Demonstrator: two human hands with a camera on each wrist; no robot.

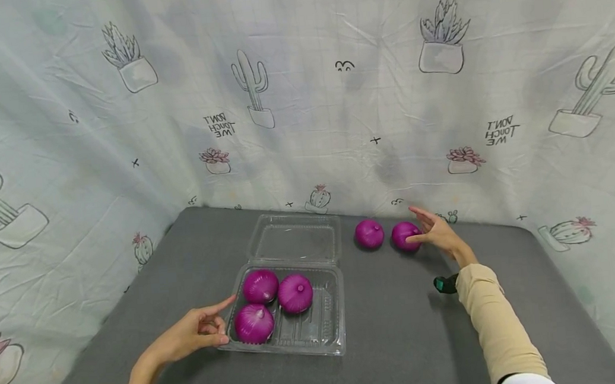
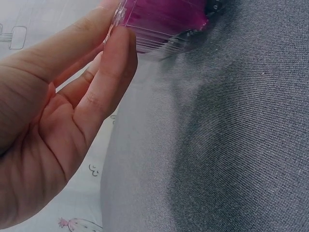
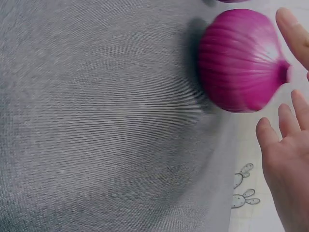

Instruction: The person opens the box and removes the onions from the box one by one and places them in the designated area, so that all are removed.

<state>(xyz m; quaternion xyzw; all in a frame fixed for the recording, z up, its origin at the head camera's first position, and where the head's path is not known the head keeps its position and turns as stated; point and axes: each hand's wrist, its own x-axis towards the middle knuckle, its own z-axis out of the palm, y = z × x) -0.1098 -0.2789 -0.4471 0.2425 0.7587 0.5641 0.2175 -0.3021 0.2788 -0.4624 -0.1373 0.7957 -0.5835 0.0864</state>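
A clear plastic clamshell container (image 1: 324, 352) lies unfolded on the table, with three purple onions in its base, one of them the front-left onion (image 1: 254, 324). My left hand (image 1: 189, 333) holds the container's left rim near the front corner, thumb and index finger at the edge, other fingers curled. In the left wrist view, the fingertips meet the container wall (image 2: 159, 46). At the back right, my right hand (image 1: 439, 232) spreads its thumb and fingers around an onion (image 1: 406, 235). The right wrist view shows gaps between that onion (image 3: 241, 63) and the fingers.
Another onion (image 1: 369, 234) sits left of the one by my right hand. The container's lid (image 1: 293, 218) lies flat toward the back. A patterned curtain (image 1: 301, 97) hangs behind the grey table (image 1: 403, 340).
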